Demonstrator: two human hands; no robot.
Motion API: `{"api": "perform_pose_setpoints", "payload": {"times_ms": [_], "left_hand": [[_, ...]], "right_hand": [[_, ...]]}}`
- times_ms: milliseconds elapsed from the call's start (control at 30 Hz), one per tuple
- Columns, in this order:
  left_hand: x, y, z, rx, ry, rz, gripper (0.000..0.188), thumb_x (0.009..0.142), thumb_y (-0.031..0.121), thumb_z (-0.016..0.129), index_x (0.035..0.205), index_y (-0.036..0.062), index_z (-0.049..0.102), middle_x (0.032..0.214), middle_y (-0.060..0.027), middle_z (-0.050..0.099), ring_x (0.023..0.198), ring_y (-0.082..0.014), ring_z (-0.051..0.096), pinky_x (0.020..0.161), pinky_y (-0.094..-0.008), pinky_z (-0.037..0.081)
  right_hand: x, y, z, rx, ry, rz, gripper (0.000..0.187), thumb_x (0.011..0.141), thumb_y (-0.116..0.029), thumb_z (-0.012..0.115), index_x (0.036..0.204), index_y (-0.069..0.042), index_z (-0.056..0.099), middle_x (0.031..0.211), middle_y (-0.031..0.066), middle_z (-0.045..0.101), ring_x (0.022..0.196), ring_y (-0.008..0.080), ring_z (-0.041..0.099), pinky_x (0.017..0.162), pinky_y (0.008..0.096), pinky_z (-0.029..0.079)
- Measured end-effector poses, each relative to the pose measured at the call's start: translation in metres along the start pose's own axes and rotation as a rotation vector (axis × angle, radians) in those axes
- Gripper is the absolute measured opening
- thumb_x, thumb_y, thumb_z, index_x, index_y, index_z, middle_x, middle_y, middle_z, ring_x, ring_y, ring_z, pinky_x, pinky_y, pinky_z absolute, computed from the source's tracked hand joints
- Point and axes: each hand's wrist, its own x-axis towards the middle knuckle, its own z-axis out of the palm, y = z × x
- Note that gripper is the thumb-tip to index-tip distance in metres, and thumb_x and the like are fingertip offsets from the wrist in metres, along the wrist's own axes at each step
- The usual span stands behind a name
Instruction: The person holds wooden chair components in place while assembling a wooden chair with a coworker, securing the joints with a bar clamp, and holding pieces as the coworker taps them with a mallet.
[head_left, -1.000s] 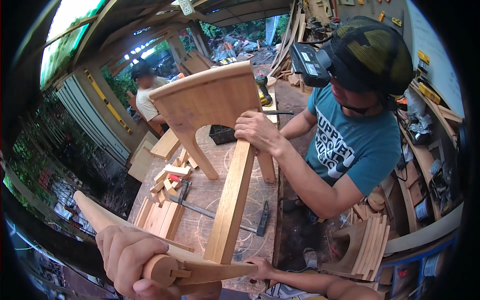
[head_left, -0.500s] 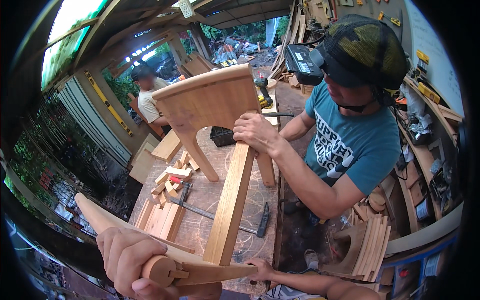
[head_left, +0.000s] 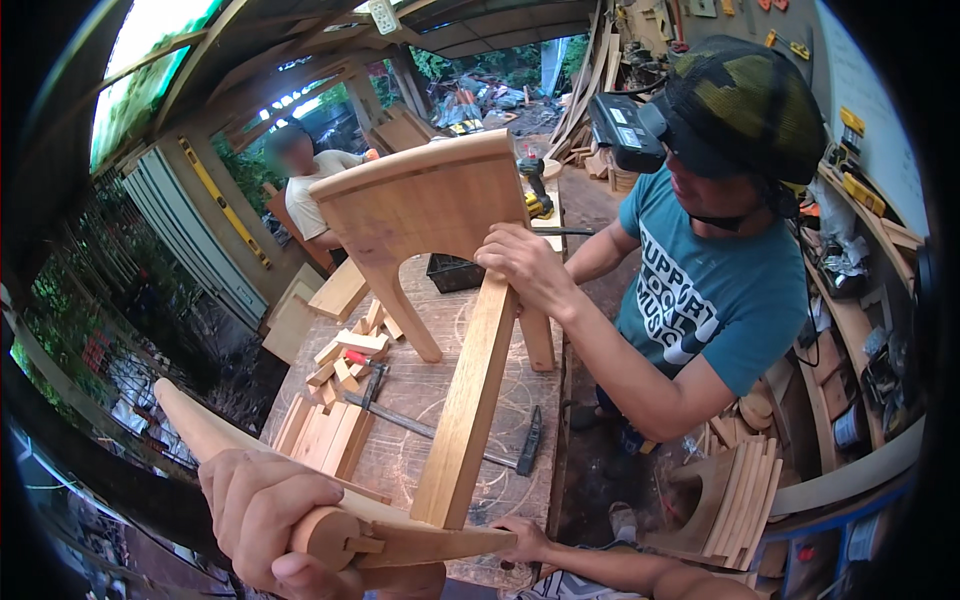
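Note:
My left hand [head_left: 268, 515] is wrapped round a curved wooden leg frame [head_left: 410, 538] at the near end of the workbench, beside its rounded, notched end. At this piece's right tip, the fingers of my right hand [head_left: 522, 541] close on the wood. A straight wooden rail [head_left: 465, 410] runs from my frame up to a second leg frame [head_left: 425, 205], which stands upright with two legs and an arched cutout. A co-worker's hand [head_left: 525, 262] grips the rail's far end where it meets that frame.
On the workbench [head_left: 400, 465] lie a hammer [head_left: 529, 440], a bar clamp [head_left: 395, 418], several wood offcuts [head_left: 345, 355] and a black crate [head_left: 452, 272]. A yellow drill [head_left: 537, 190] stands behind. Curved wooden parts [head_left: 735, 500] are stacked at the right. Another person [head_left: 315, 185] stands far left.
The whole view has shifted slightly, so things sit a little farther right. The far-left person has leaned and moved an arm. Both my hands keep their hold on the frame.

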Motion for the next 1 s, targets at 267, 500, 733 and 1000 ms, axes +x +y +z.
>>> {"api": "perform_pose_setpoints", "payload": {"times_ms": [267,500,733,1000], "left_hand": [[-0.0009,-0.0017,0.0007,0.004,0.005,0.006,0.060,0.105,0.045,0.027,0.065,0.0070,0.049,0.060,-0.0059,0.043,0.064,-0.0188,0.042,0.080,-0.0371,0.036],[0.0025,-0.0035,0.0014,-0.019,-0.034,0.012,0.060,0.105,0.045,0.027,0.064,0.0065,0.049,0.060,-0.0068,0.044,0.065,-0.0196,0.042,0.080,-0.0372,0.036],[0.0021,0.0021,0.0054,0.004,0.004,-0.026,0.060,0.106,0.045,0.027,0.064,0.0068,0.048,0.059,-0.0057,0.041,0.064,-0.0185,0.041,0.079,-0.0368,0.035],[0.0004,-0.0003,0.0052,-0.002,0.019,-0.003,0.060,0.105,0.045,0.027,0.064,0.0076,0.048,0.060,-0.0050,0.041,0.064,-0.0180,0.040,0.080,-0.0366,0.035]], "right_hand": [[-0.0010,0.0001,0.0026,-0.010,0.012,0.002,0.051,0.066,-0.018,0.089,0.111,-0.005,0.069,0.103,0.0154,0.074,0.095,0.0340,0.073,0.082,0.0405,0.058],[-0.0003,0.0024,0.0022,-0.013,0.008,-0.006,0.051,0.066,-0.019,0.090,0.110,-0.005,0.069,0.101,0.0149,0.074,0.093,0.0340,0.074,0.081,0.0408,0.058],[0.0008,0.0010,0.0043,-0.007,-0.005,-0.004,0.051,0.067,-0.020,0.090,0.111,-0.005,0.069,0.101,0.0153,0.074,0.094,0.0340,0.073,0.081,0.0408,0.058],[-0.0002,0.0011,0.0012,-0.005,-0.009,0.009,0.053,0.066,-0.020,0.091,0.111,-0.004,0.069,0.102,0.0160,0.074,0.095,0.0342,0.073,0.083,0.0408,0.058]]}}
